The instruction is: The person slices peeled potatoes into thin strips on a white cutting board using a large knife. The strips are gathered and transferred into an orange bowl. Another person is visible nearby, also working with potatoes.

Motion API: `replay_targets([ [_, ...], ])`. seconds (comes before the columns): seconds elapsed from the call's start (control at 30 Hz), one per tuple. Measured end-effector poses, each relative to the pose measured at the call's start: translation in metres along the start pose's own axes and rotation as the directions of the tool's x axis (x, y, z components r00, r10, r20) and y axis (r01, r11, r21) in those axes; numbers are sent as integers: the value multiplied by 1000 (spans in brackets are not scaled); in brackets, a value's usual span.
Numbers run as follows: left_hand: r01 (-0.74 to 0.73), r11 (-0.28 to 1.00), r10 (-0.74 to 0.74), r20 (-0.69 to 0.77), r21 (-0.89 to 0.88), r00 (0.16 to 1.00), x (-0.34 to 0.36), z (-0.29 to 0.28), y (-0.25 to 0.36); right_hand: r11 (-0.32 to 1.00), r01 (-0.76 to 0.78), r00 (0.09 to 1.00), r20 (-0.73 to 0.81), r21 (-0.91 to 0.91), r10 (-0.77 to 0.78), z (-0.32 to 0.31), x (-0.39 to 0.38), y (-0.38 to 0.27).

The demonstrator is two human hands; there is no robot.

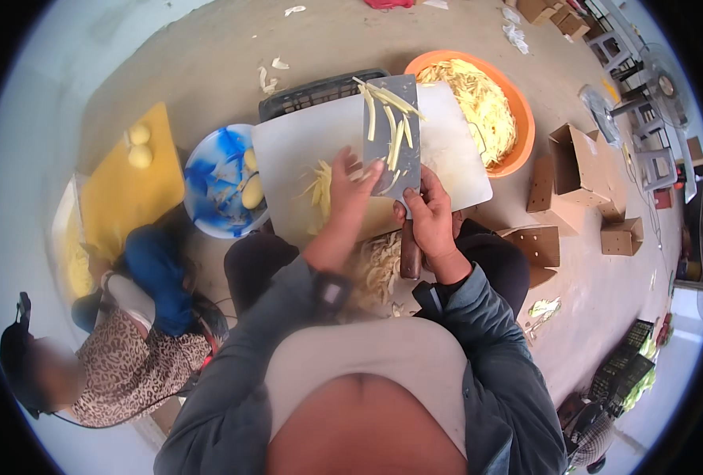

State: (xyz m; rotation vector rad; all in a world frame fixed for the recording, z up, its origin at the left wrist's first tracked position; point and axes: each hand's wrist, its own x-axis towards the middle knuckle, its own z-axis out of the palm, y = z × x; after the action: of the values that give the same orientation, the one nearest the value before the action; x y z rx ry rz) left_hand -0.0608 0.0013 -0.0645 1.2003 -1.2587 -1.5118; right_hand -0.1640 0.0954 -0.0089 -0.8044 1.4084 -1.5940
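My right hand [430, 214] is wrapped round the brown handle of a cleaver [379, 146], gripping it near the base of the blade. Its broad grey blade points away from me over a white cutting board [454, 150]. Several pale yellow potato strips [397, 142] lie on the flat of the blade. My left hand [351, 186] is beside the blade's left edge, fingers apart, with the thumb close to the metal; whether it touches cannot be made out. More cut strips [321, 190] are on the board, partly hidden by my left hand.
An orange tub [525, 131] full of strips stands at the board's far right. Left of the board, a blue-and-white basin [201, 218] holds peeled potatoes [252, 191]. A co-worker [137, 348] sits at the left by a yellow board [141, 186]. Cardboard boxes [577, 170] stand right.
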Motion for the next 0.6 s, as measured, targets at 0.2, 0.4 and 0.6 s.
replay_targets([
  [0.2,-230,946,234,11,228,972,5,-3,24,995,-91,993,65,-41,94,9,-17,0],
  [0.4,-141,990,143,78,-26,987,8,0,18,993,-113,991,65,-36,115,13,-22,8],
  [0.6,-135,988,138,-35,76,990,16,-3,-9,991,-112,990,79,-78,118,9,-19,8],
])
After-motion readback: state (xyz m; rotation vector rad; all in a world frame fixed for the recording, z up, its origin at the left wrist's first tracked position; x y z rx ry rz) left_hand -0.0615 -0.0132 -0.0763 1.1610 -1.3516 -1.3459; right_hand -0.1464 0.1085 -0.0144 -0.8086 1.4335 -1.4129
